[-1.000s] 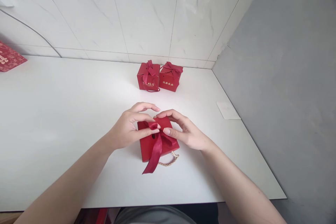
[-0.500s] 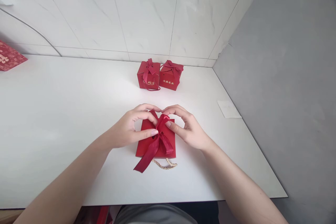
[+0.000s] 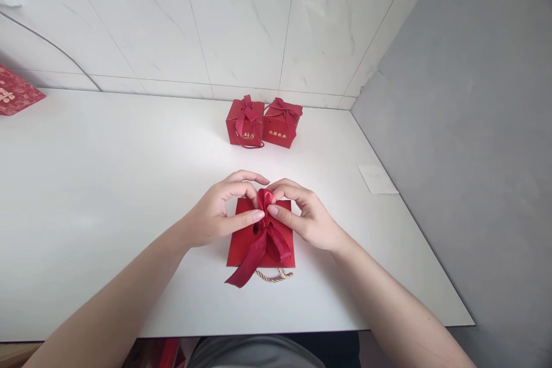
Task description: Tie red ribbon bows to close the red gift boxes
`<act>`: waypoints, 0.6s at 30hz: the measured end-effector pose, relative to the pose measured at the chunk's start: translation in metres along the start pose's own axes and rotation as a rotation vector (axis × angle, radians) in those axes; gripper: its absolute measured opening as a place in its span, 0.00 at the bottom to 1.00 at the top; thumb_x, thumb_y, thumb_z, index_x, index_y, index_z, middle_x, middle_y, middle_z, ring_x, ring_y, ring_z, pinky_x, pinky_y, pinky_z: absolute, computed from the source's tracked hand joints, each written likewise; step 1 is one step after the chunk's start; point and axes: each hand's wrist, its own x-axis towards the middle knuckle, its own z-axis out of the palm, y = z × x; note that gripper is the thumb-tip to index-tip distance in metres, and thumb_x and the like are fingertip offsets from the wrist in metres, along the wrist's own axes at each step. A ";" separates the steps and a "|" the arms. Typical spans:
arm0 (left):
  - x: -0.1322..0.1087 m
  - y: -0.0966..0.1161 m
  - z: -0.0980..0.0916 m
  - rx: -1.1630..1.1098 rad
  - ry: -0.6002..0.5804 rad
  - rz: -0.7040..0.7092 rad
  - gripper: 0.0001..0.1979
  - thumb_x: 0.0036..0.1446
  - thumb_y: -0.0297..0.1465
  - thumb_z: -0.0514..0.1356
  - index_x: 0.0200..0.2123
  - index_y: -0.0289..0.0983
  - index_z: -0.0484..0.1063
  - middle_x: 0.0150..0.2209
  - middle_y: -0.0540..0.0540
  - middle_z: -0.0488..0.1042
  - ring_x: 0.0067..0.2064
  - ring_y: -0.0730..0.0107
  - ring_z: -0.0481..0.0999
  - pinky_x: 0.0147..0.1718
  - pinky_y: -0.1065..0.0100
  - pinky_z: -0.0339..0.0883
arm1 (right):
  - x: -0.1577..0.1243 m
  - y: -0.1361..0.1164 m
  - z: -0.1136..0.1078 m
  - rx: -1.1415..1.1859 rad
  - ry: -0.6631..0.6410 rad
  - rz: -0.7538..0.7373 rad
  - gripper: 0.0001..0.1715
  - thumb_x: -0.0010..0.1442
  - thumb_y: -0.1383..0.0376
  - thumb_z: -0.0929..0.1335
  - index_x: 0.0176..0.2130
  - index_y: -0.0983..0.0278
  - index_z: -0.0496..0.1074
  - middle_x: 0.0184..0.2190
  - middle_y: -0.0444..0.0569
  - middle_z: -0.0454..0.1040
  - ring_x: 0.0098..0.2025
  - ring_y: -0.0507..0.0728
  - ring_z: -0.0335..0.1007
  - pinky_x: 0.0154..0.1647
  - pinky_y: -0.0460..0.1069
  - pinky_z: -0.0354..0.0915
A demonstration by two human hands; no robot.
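A red gift box (image 3: pixel 241 247) stands on the white table in front of me, with a twisted gold cord handle (image 3: pixel 274 278) hanging at its near side. Dark red ribbon (image 3: pixel 252 259) is gathered over its lid, one loop and a long tail falling toward me. My left hand (image 3: pixel 215 213) pinches the ribbon from the left between thumb and index finger, its other fingers curving over the far side. From the right, my right hand (image 3: pixel 308 215) grips the upright ribbon loop with thumb and fingertips. The knot is partly hidden behind my fingers.
Two red boxes with tied bows, a left one (image 3: pixel 237 132) and a right one (image 3: pixel 280 135), stand together near the tiled wall. A white paper (image 3: pixel 378 179) lies by the right edge, beside a grey panel (image 3: pixel 466 126). A patterned red item (image 3: pixel 17 92) sits far left.
The ribbon's upper loop is now upright and pinched closer between my hands. My right fingertips have closed on it. The box has shifted slightly toward me and to the right.
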 end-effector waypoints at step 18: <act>-0.004 0.008 0.003 0.086 0.157 -0.011 0.06 0.58 0.29 0.58 0.28 0.39 0.71 0.53 0.46 0.74 0.54 0.57 0.74 0.54 0.55 0.69 | -0.004 -0.003 -0.005 0.018 0.017 -0.115 0.13 0.68 0.64 0.67 0.49 0.52 0.79 0.49 0.48 0.76 0.51 0.58 0.74 0.54 0.58 0.71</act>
